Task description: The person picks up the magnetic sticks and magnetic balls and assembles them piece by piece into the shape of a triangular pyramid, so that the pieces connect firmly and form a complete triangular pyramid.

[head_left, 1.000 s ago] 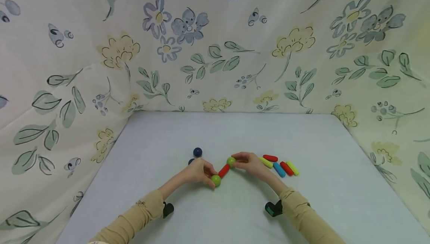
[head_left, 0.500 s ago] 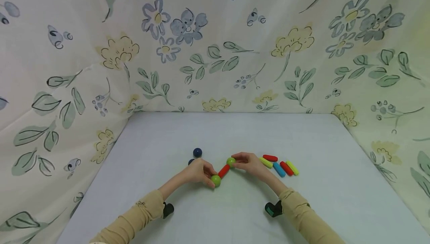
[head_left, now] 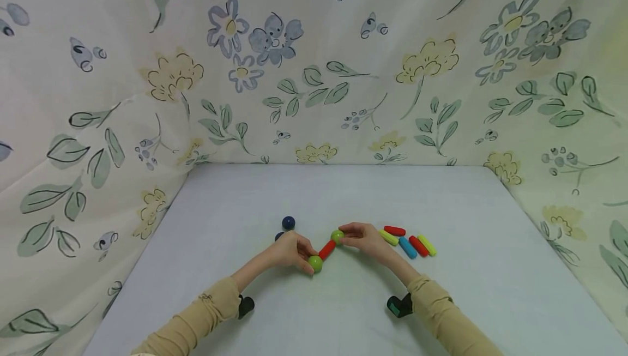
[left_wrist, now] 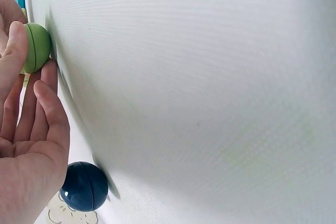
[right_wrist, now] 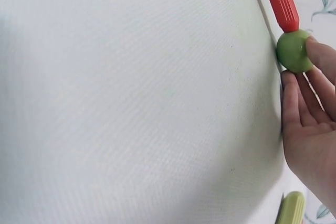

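A red grooved rod (head_left: 327, 249) lies slantwise on the table, with a green ball at each end. My left hand (head_left: 290, 249) pinches the nearer green ball (head_left: 315, 264) between thumb and fingers. At the farther green ball (head_left: 337, 236), my right hand (head_left: 365, 237) grips with thumb and fingertips. The right wrist view shows the red rod (right_wrist: 280, 1) touching that green ball (right_wrist: 294, 52). In the left wrist view a seam runs round the nearer ball (left_wrist: 38, 48), and the rod is mostly hidden behind the fingers.
Two dark blue balls sit just beyond my left hand: one in full sight (head_left: 288, 222), the other partly covered by the hand. Right of my right hand lie several loose rods, among them a blue rod (head_left: 408, 247) and a yellow rod (head_left: 427, 245). Floral cloth (head_left: 314, 72) hangs behind the white table (head_left: 235, 198).
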Action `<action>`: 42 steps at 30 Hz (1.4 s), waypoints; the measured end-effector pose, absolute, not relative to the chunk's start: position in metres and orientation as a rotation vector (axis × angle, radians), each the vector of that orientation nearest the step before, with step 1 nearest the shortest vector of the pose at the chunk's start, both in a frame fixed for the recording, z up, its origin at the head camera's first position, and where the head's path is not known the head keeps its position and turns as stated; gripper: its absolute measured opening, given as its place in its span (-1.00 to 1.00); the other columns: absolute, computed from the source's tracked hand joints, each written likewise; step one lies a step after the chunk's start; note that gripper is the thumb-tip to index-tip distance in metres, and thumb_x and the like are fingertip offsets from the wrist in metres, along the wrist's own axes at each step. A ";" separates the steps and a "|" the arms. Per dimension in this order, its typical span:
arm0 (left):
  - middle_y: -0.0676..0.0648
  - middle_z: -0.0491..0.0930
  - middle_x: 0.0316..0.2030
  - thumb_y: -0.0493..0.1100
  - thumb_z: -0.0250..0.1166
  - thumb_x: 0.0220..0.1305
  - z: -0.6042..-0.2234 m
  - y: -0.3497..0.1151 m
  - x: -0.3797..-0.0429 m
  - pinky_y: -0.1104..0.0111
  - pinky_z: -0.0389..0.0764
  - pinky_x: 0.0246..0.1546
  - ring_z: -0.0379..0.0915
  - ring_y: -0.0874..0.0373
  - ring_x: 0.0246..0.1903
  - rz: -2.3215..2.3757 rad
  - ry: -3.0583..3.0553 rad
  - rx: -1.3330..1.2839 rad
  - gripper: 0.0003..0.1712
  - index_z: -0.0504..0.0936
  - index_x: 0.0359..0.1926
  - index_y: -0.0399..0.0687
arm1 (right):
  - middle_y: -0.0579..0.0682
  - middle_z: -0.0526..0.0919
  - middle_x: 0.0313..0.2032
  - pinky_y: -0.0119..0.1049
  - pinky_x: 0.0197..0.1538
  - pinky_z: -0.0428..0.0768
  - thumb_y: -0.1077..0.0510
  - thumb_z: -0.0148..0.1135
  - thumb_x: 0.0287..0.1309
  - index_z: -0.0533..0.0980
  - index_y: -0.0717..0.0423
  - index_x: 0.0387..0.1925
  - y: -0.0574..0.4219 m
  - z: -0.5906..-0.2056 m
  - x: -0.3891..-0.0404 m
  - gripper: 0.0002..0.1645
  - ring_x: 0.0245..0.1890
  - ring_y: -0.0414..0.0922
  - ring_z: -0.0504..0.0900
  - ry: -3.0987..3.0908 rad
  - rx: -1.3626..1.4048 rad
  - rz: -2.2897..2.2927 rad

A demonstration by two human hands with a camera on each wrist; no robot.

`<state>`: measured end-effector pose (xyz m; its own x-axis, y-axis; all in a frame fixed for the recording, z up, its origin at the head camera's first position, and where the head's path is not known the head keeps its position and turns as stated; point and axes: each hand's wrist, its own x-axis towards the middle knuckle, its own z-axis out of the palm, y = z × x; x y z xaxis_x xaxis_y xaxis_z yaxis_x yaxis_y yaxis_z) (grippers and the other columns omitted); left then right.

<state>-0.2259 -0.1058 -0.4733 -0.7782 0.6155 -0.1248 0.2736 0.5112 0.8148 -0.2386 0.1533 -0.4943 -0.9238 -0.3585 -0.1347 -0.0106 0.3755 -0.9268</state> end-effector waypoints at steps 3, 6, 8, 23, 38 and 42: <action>-0.08 0.72 -0.35 -0.25 0.57 -0.21 -0.474 -0.106 -0.226 0.50 0.64 -0.34 0.62 0.27 -0.40 1.162 2.357 0.726 -0.68 0.72 -0.33 -0.16 | 0.15 0.63 0.00 -0.29 0.03 0.61 0.09 0.29 0.16 0.51 0.18 0.10 0.154 -0.495 -0.239 -0.52 -0.10 -0.09 0.62 2.326 -0.335 -1.564; -0.07 0.73 -0.34 -0.25 0.57 -0.21 -0.474 -0.105 -0.227 0.49 0.64 -0.32 0.62 0.26 -0.39 1.157 2.353 0.716 -0.68 0.72 -0.32 -0.14 | 0.16 0.63 0.01 -0.25 0.04 0.61 0.09 0.29 0.16 0.50 0.18 0.10 0.155 -0.495 -0.239 -0.52 -0.07 -0.06 0.62 2.334 -0.332 -1.564; -0.07 0.73 -0.33 -0.25 0.57 -0.20 -0.474 -0.104 -0.228 0.48 0.64 -0.31 0.62 0.25 -0.38 1.162 2.346 0.707 -0.68 0.72 -0.31 -0.14 | 0.17 0.63 0.02 -0.23 0.04 0.61 0.10 0.28 0.16 0.50 0.19 0.10 0.156 -0.495 -0.239 -0.52 -0.07 -0.04 0.62 2.346 -0.334 -1.563; -0.10 0.72 -0.32 -0.30 0.56 -0.20 -0.473 -0.104 -0.228 0.47 0.65 -0.32 0.62 0.25 -0.39 1.185 2.314 0.700 -0.67 0.72 -0.30 -0.18 | 0.17 0.62 0.03 -0.29 0.02 0.61 0.08 0.24 0.20 0.48 0.22 0.11 0.164 -0.486 -0.239 -0.52 -0.07 -0.06 0.63 2.363 -0.402 -1.506; -0.08 0.72 -0.32 -0.30 0.56 -0.21 -0.475 -0.106 -0.228 0.47 0.64 -0.32 0.60 0.28 -0.40 1.185 2.315 0.657 -0.68 0.71 -0.31 -0.17 | 0.22 0.58 0.09 -0.36 0.01 0.60 0.02 0.24 0.20 0.48 0.21 0.13 0.209 -0.451 -0.248 -0.48 0.01 -0.03 0.62 2.508 -0.309 -1.453; -0.08 0.72 -0.31 -0.30 0.56 -0.21 -0.475 -0.107 -0.228 0.46 0.64 -0.31 0.60 0.27 -0.39 1.182 2.320 0.652 -0.67 0.71 -0.31 -0.17 | 0.24 0.55 0.12 -0.44 -0.02 0.60 0.01 0.23 0.21 0.44 0.23 0.16 0.228 -0.448 -0.250 -0.44 0.03 -0.01 0.61 2.521 -0.283 -1.460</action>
